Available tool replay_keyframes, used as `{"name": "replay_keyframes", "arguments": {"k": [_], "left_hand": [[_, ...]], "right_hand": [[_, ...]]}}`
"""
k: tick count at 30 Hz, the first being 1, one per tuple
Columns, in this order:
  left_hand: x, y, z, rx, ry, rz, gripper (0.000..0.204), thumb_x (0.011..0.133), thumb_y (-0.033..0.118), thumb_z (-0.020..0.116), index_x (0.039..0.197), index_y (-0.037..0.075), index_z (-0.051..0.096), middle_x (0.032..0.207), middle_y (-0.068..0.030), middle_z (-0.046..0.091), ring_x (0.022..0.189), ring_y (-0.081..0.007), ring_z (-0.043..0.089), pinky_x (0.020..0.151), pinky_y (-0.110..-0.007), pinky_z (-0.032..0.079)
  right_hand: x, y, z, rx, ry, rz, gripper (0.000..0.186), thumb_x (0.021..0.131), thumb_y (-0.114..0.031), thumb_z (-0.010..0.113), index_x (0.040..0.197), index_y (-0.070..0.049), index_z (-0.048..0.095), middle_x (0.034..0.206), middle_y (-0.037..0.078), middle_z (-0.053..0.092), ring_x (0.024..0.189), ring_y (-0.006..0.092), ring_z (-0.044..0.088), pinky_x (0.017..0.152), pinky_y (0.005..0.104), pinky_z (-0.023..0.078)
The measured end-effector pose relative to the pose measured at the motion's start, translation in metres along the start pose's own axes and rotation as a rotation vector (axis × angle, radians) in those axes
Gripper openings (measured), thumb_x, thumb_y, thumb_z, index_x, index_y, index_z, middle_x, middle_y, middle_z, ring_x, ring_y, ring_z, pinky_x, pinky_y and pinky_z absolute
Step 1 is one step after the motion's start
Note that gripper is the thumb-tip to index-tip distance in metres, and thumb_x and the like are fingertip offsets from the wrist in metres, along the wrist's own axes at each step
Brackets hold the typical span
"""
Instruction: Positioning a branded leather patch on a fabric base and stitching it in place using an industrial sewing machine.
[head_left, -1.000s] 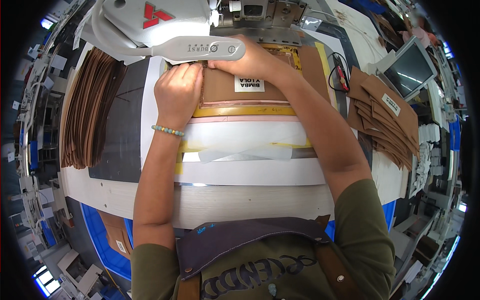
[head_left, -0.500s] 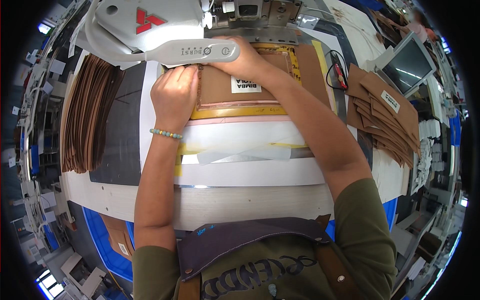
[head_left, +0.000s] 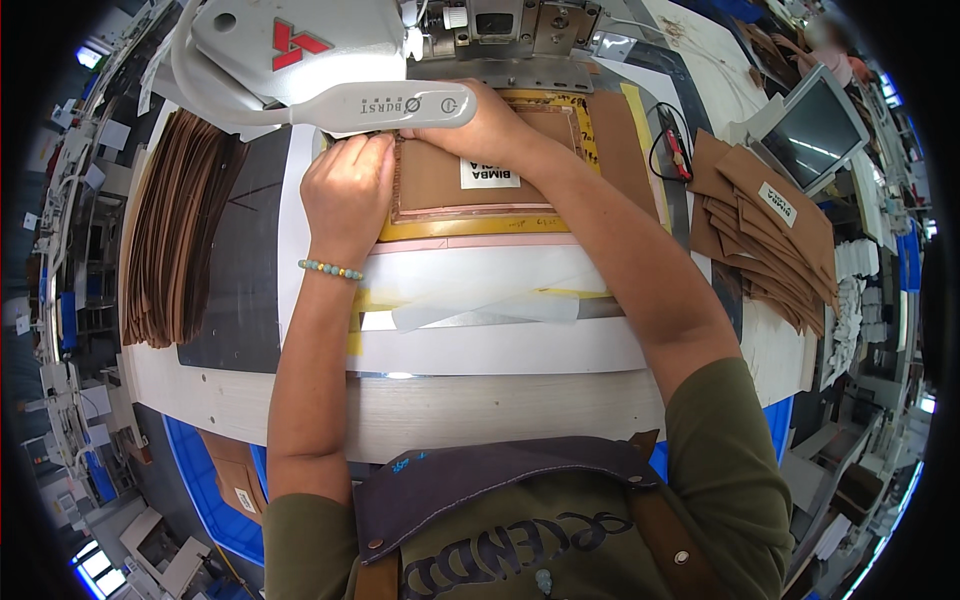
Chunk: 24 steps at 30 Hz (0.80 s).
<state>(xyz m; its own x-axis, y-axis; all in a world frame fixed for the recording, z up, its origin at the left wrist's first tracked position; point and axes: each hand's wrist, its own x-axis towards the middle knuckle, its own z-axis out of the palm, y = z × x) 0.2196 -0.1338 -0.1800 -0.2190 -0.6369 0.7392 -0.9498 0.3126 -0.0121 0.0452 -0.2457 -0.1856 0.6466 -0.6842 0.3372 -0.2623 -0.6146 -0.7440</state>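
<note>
My left hand point(head_left: 346, 185) is curled closed at the left edge of a yellow template frame point(head_left: 480, 224); whatever its fingers pinch is hidden beneath them. Inside the frame lies a brown leather-like panel point(head_left: 428, 180) with a white printed label point(head_left: 490, 174). My right hand point(head_left: 490, 128) reaches over the panel toward the frame's upper left corner. A grey lamp arm point(head_left: 380, 107) covers most of its fingers, so their grip does not show. Just above both hands stands the head of a sewing machine point(head_left: 300, 50).
A row of brown panels point(head_left: 170, 230) stands at the left. Labelled brown pieces point(head_left: 765, 215) are piled at the right, near a black-and-red tool with a cable point(head_left: 675, 150) and a monitor point(head_left: 815, 128). A blue bin point(head_left: 205, 490) holds brown pieces below the table's left edge.
My right hand has shifted very slightly downward near the lamp arm. The left hand stays at the frame's left edge, and the panel keeps its place in the frame.
</note>
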Motion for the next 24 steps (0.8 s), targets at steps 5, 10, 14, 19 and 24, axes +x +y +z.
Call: {"name": "replay_keyframes", "arguments": {"k": [5, 10, 14, 19, 24], "left_hand": [[0.0005, 0.0016, 0.0000, 0.007, -0.004, -0.005, 0.006, 0.084, 0.010, 0.075, 0.090, 0.008, 0.074, 0.079, -0.0042, 0.068, 0.073, -0.0235, 0.067, 0.067, -0.037, 0.054], [0.0003, 0.0009, -0.0006, 0.010, -0.005, -0.006, 0.007, 0.084, 0.010, 0.075, 0.090, 0.008, 0.074, 0.080, -0.0041, 0.068, 0.073, -0.0233, 0.067, 0.068, -0.036, 0.054], [0.0002, 0.0012, 0.0005, 0.006, 0.001, -0.012, 0.007, 0.084, 0.011, 0.075, 0.090, 0.008, 0.074, 0.080, -0.0041, 0.068, 0.073, -0.0235, 0.067, 0.067, -0.036, 0.054], [0.0008, 0.0011, -0.0010, 0.003, 0.009, -0.012, 0.006, 0.085, 0.010, 0.077, 0.091, 0.009, 0.077, 0.080, -0.0052, 0.071, 0.069, -0.0248, 0.068, 0.064, -0.036, 0.055], [0.0013, 0.0014, -0.0011, -0.009, 0.005, -0.018, 0.006, 0.084, 0.010, 0.077, 0.091, 0.009, 0.077, 0.080, -0.0053, 0.071, 0.069, -0.0249, 0.068, 0.064, -0.036, 0.054]], "right_hand": [[-0.0012, 0.0005, 0.0007, 0.027, 0.057, -0.048, 0.022, 0.085, -0.020, 0.078, 0.102, -0.006, 0.073, 0.096, 0.012, 0.076, 0.087, 0.0289, 0.071, 0.080, 0.0375, 0.055], [-0.0018, 0.0012, 0.0001, 0.033, 0.067, -0.069, 0.023, 0.080, -0.021, 0.081, 0.096, -0.006, 0.073, 0.091, 0.014, 0.075, 0.082, 0.0338, 0.070, 0.074, 0.0402, 0.055], [-0.0019, 0.0027, 0.0031, 0.061, 0.080, -0.062, 0.028, 0.079, -0.024, 0.082, 0.099, -0.006, 0.073, 0.091, 0.014, 0.075, 0.084, 0.0339, 0.071, 0.076, 0.0411, 0.055], [-0.0023, -0.0030, 0.0066, -0.013, 0.098, -0.036, 0.027, 0.080, -0.026, 0.081, 0.099, -0.008, 0.074, 0.090, 0.013, 0.075, 0.085, 0.0345, 0.071, 0.078, 0.0424, 0.055], [-0.0006, 0.0010, 0.0072, 0.054, 0.099, -0.019, 0.024, 0.081, -0.025, 0.080, 0.098, -0.010, 0.076, 0.090, 0.013, 0.075, 0.086, 0.0353, 0.070, 0.079, 0.0421, 0.056]]}}
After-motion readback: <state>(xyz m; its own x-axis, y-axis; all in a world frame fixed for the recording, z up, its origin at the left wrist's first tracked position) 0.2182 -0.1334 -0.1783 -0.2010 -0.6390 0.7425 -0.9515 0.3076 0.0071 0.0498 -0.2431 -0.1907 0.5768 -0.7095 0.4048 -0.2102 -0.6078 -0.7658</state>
